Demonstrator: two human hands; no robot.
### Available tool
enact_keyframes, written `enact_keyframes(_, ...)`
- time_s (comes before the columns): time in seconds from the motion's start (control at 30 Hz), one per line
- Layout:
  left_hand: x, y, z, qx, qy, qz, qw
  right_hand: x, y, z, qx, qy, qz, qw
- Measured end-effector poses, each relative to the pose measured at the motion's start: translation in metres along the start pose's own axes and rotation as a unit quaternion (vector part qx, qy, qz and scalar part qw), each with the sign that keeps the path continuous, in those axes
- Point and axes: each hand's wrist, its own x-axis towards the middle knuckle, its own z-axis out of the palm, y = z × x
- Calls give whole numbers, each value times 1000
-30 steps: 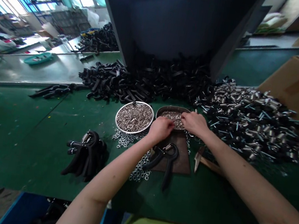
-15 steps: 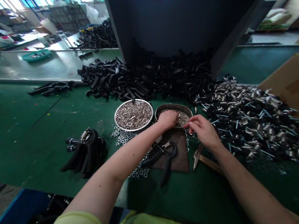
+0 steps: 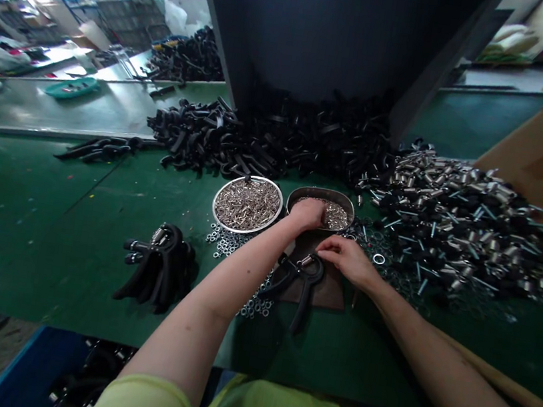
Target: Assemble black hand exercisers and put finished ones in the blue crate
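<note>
My left hand is down in an oval metal tin of small shiny parts. Its fingers are curled, with the tips hidden among the parts. My right hand is at the upper right end of a black spring clamp. Thumb and forefinger are pinched together; anything between them is too small to make out. The clamp lies with its handles toward me, partly on a dark plate, and a coil spring shows at its top. Left of the tin stands a round dish of metal pins.
Metal nuts are scattered around my left forearm. Several black clamps stand bunched at the left. Black handles spill from a large dark bin. Springs and bolts are heaped at right; a wooden handle lies under my right forearm.
My right hand has moved from the tin's right edge down and toward me, to the top of the clamp. My left hand stays in the tin. The view has shifted slightly.
</note>
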Motion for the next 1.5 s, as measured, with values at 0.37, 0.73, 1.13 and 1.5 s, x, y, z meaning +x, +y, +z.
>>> enact_keyframes(0.37,-1,-12,4,-102,53,3,993,6,-4,4,-93,-31,-10,995)
enact_keyframes(0.73,-62,-25,-2,-601,96,-23,793,16,-17,2,-167,-74,35,983)
enact_keyframes(1.13,-139,-16,43,-320,134,37,937,12,-3,7,-127,-73,3,989)
enact_keyframes(1.5,-142,-9,58,-293,156,6,943,0,-9,10,-153,-34,-40,987)
